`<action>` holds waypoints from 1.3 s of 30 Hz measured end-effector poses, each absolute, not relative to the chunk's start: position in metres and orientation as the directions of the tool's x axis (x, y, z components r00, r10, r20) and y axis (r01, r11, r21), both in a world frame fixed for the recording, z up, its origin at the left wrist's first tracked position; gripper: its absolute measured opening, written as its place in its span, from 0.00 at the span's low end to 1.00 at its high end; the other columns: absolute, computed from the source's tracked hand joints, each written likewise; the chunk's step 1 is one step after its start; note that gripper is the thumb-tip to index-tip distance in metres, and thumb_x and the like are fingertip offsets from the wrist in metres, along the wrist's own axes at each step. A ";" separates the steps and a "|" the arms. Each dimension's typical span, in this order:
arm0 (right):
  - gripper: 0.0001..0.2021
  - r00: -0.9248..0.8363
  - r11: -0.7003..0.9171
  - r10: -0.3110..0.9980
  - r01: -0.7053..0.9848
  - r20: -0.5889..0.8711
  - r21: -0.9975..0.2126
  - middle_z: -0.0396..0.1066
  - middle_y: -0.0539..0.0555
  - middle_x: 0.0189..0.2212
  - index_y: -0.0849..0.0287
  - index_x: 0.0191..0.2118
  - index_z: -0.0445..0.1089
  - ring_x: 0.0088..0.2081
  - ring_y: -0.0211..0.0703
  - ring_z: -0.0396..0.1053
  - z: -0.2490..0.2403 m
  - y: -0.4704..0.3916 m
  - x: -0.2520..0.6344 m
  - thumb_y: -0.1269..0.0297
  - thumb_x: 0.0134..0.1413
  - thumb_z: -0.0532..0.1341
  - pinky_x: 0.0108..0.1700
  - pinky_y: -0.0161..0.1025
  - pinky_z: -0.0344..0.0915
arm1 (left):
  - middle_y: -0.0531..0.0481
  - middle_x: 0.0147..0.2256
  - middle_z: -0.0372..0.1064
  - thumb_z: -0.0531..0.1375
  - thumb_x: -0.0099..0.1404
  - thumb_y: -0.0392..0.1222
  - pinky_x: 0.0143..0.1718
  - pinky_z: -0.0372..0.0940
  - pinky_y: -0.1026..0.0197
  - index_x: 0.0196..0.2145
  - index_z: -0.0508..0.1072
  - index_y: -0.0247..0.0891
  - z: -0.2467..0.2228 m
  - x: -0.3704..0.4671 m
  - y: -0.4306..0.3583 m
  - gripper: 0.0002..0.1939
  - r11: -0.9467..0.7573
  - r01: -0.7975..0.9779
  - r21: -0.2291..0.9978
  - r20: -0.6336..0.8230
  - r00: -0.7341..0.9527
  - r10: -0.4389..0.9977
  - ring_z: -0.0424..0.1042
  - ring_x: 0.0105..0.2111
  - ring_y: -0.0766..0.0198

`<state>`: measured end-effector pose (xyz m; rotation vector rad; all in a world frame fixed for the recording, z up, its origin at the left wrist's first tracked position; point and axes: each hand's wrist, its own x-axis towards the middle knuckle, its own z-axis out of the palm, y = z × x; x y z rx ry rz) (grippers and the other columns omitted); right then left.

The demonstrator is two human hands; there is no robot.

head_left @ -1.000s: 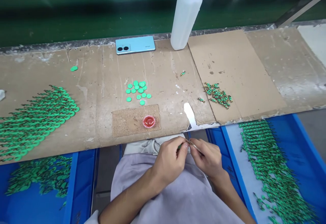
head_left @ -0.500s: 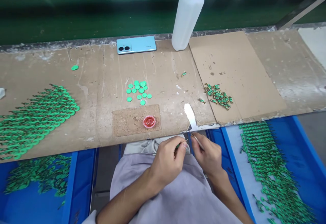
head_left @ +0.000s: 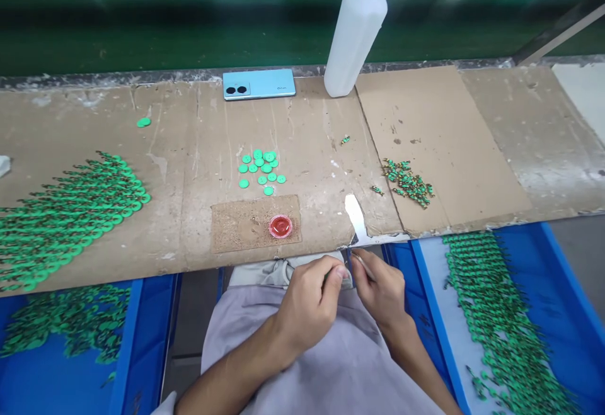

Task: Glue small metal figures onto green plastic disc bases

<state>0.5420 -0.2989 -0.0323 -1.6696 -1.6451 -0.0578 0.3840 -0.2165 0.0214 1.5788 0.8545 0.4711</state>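
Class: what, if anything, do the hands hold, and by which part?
The right hand grips a slim object, part unclear; whether the left hand holds anything cannot be told.

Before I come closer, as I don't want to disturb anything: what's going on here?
A person is handling things in front of the bench. The left hand pinches something small, mostly hidden; the right hand holds something slim. Loose green discs, a red dish and small green-and-gold pieces lie on the bench; overlapping green pieces in rows at left.
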 end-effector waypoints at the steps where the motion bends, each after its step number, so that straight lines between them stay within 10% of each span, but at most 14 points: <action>1: 0.07 0.166 0.139 0.827 0.866 0.538 -0.481 0.78 0.51 0.27 0.59 0.48 0.73 0.23 0.41 0.75 -0.032 -0.299 0.542 0.71 0.75 0.57 0.27 0.35 0.68 | 0.55 0.24 0.64 0.50 0.77 0.40 0.30 0.56 0.61 0.31 0.68 0.40 0.021 0.384 -0.216 0.15 -0.002 0.257 0.966 -0.172 0.653 0.738 0.61 0.25 0.65; 39: 0.06 0.152 0.105 0.877 0.864 0.455 -0.492 0.78 0.50 0.27 0.57 0.46 0.72 0.24 0.40 0.76 -0.026 -0.302 0.544 0.68 0.76 0.58 0.28 0.35 0.68 | 0.53 0.26 0.70 0.54 0.75 0.37 0.29 0.57 0.62 0.32 0.71 0.39 0.011 0.387 -0.215 0.12 -0.058 0.284 0.957 -0.141 0.631 0.763 0.64 0.25 0.66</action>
